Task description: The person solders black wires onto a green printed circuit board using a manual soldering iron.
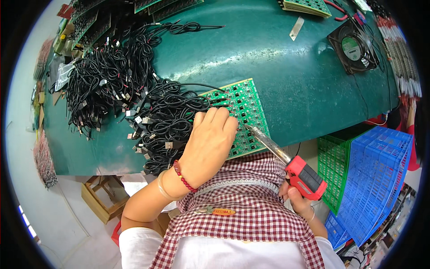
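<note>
A green circuit board panel with rows of small black parts lies near the table's front edge. My left hand rests over its left part, fingers pinched; they hide whatever is between them. Several black USB cables lie in a heap beside and under this hand, some running onto the board. My right hand is closed round the handle of a red and black soldering iron. The iron's metal tip points up and left, and meets or hovers just over the board close to my left fingertips; contact is unclear.
Another large pile of black cables covers the table's left side. Stacked circuit boards lie at the far edge, near a metal strip. A black fan stands at the right. Green and blue crates stand beside the table.
</note>
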A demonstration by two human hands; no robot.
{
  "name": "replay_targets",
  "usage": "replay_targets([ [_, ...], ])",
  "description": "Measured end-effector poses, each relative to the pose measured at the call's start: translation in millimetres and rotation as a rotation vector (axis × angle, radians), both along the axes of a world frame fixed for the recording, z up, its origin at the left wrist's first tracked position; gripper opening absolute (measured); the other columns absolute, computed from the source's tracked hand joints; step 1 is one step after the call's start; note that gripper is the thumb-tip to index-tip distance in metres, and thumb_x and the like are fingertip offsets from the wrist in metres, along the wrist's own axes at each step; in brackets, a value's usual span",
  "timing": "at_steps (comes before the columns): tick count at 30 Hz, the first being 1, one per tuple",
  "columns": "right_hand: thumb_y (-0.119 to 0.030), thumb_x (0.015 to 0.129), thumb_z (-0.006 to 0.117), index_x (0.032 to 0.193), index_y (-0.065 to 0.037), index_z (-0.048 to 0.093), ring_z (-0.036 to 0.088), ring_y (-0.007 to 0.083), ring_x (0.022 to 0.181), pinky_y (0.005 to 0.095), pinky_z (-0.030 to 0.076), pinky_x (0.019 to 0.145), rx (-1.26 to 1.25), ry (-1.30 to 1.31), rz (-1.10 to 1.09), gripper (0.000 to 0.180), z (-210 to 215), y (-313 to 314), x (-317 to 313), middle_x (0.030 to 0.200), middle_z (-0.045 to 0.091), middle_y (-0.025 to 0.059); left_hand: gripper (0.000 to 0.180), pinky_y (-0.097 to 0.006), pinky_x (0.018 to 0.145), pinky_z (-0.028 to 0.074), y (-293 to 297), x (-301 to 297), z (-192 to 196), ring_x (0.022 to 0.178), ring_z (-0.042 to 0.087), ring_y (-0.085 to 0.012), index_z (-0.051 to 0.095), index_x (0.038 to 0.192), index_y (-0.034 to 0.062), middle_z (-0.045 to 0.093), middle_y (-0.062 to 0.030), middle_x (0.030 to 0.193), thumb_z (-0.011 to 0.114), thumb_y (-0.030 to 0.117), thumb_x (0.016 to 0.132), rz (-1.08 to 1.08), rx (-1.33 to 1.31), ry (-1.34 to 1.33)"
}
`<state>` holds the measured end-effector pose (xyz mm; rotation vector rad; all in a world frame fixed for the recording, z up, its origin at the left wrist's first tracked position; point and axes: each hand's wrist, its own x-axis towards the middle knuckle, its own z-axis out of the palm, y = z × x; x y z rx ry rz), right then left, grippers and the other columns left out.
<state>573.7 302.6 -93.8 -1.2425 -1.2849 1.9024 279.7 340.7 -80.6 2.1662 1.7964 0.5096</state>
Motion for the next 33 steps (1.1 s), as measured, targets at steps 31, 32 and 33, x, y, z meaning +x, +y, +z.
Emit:
replay_targets([
  [31, -0.034, 0.088, 0.067, 0.116, 0.000, 0.048, 0.055, 0.0171, 0.063, 0.0290, 0.045, 0.056, -0.014, 0.012, 0.016, 0.048, -9.1, -16.7, 8.4, 0.071, 0.056, 0.0092, 0.009, -0.039, 0.073, 0.042, 12.6, -8.7, 5.1, 0.082, 0.053, -0.0299, 0.058, 0.084, 0.0040, 0.051, -0.0104, 0.082, 0.064, 0.003, 0.077, -0.027, -0.110, -0.232],
  [32, -0.035, 0.088, 0.067, 0.114, 0.001, 0.048, 0.055, 0.0169, 0.063, 0.0286, 0.045, 0.056, -0.027, 0.007, 0.003, 0.048, -8.7, -17.0, 7.6, 0.071, 0.056, 0.0088, 0.009, -0.039, 0.073, 0.042, 12.5, -8.2, 4.7, 0.082, 0.053, -0.0299, 0.058, 0.084, 0.0040, 0.051, -0.0104, 0.082, 0.064, 0.003, 0.077, -0.028, -0.109, -0.230],
  [33, -0.035, 0.088, 0.067, 0.114, 0.001, 0.048, 0.055, 0.0169, 0.063, 0.0286, 0.045, 0.056, -0.027, 0.008, 0.004, 0.048, -6.4, -16.1, 5.8, 0.071, 0.056, 0.0088, 0.009, -0.039, 0.073, 0.042, 11.7, -7.2, 4.1, 0.082, 0.053, -0.0297, 0.058, 0.083, 0.0043, 0.051, -0.0101, 0.083, 0.064, 0.004, 0.077, -0.025, -0.095, -0.219],
])
